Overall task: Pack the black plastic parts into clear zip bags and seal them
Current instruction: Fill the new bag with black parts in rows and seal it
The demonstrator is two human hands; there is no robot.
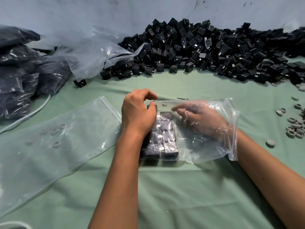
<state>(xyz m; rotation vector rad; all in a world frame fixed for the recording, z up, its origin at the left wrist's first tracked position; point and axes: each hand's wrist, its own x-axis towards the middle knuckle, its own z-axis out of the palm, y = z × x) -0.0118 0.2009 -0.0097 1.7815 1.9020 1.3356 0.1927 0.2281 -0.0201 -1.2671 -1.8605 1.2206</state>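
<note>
A clear zip bag (206,146) lies on the green cloth in front of me, its open mouth to the right. Inside it, several black plastic parts (166,139) stand in two neat rows. My right hand (201,119) is inside the bag, fingers spread, empty, beside the rows. My left hand (138,113) rests on the outside of the bag over the left row, fingers curled on a black part (151,106) at the far end through the plastic. A large heap of loose black parts (214,48) runs along the back wall.
An empty clear zip bag (54,146) lies flat at the left. Filled bags of black parts (19,76) pile up at the far left under loose plastic film (85,52). Grey rings (295,126) are scattered at the right edge. A screw (182,98) lies beyond the bag.
</note>
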